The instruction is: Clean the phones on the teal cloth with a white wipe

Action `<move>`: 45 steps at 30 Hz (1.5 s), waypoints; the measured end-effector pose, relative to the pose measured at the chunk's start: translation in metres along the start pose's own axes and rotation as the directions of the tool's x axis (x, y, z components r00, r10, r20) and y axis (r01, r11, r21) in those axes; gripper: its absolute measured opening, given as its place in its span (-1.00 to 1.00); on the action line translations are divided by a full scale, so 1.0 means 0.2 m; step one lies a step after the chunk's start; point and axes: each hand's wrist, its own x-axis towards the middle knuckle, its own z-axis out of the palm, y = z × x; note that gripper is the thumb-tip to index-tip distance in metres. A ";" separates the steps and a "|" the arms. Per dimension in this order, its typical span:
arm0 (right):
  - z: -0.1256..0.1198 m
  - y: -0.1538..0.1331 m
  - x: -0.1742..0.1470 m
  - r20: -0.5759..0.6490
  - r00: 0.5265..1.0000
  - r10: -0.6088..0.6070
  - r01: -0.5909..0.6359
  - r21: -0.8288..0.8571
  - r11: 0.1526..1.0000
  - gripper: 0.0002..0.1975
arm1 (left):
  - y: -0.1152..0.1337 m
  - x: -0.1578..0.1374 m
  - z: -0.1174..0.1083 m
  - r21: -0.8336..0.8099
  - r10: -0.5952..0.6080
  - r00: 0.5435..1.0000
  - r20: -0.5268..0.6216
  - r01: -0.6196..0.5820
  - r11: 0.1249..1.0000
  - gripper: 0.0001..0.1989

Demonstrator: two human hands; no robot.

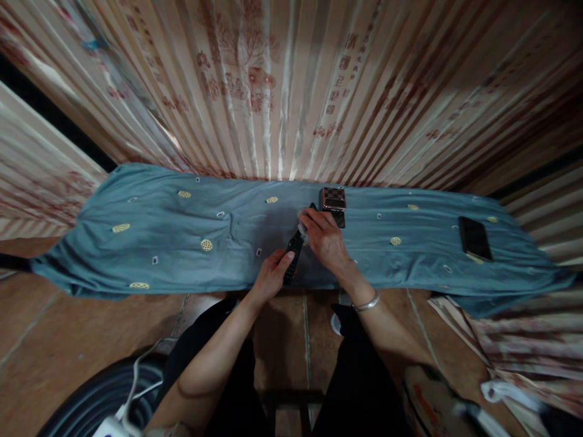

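Observation:
My left hand (274, 271) is closed round the lower part of a long black remote control (295, 247), its thumb on the button side. The remote lies at a slant over the near middle of the cloth, its far end pointing away from me. Above its upper half my right hand (324, 238) is closed, pinching a small whitish wad (302, 229) like a tissue against the remote; its exact kind is unclear. Just beyond the right hand stands a small box (333, 199) with a brown checked top. A flat dark piece (339, 219) shows at its near side, partly hidden by the hand.
A blue-green patterned cloth (173, 243) covers the long, narrow surface before me. A black phone (475, 238) lies at its right. Printed curtains (291, 109) hang right behind. On the floor at lower left are a black coiled hose (82, 400) and a white cable (135, 382).

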 end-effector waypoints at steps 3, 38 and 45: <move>-0.02 0.06 0.01 -0.043 0.998 0.051 -0.050 0.023 0.998 -0.61 | 0.00 -0.01 0.01 0.008 -0.002 1.000 0.026 0.002 1.000 -0.62; 0.16 0.01 0.08 0.316 0.679 0.663 -0.413 0.911 -0.011 -0.65 | 0.06 0.07 0.09 -0.454 -0.084 0.996 0.014 0.081 0.887 -0.34; 0.16 0.01 0.05 0.300 0.725 0.619 -0.466 0.876 0.121 -0.66 | 0.05 0.08 0.09 -0.438 -0.082 0.995 -0.060 0.047 0.898 -0.31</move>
